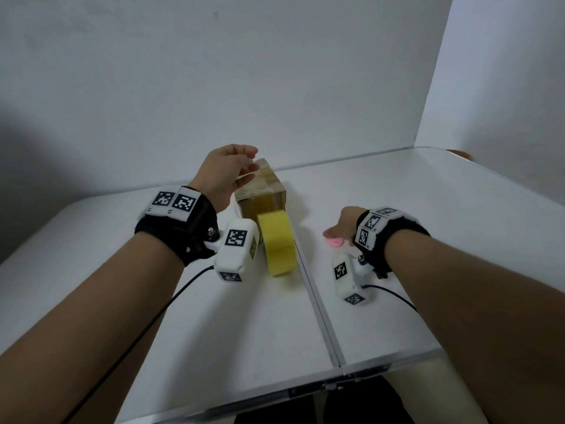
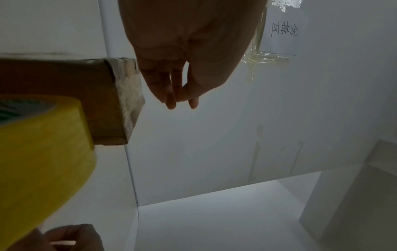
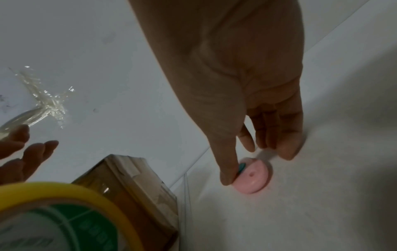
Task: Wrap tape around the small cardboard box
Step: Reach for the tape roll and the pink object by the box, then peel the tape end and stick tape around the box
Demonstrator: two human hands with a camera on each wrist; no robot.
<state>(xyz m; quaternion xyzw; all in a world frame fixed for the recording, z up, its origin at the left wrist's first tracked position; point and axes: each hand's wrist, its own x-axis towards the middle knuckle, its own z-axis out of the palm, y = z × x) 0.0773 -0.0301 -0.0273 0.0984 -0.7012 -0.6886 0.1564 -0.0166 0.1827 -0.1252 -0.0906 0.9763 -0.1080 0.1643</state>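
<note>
A small cardboard box, glossy with clear tape, stands on the white table. A yellow tape roll stands on edge against its near side. My left hand hovers over the box's far left corner, fingers relaxed and holding nothing; the left wrist view shows these fingers beside the box and the roll. My right hand reaches down to a pink disc on the table right of the box. The thumb touches the disc; the other fingertips stand just behind it.
A metal seam runs down the table between box and disc. White wall panels close off the back and the right. Crumpled clear tape is stuck on the back wall. The table's front edge is near my body.
</note>
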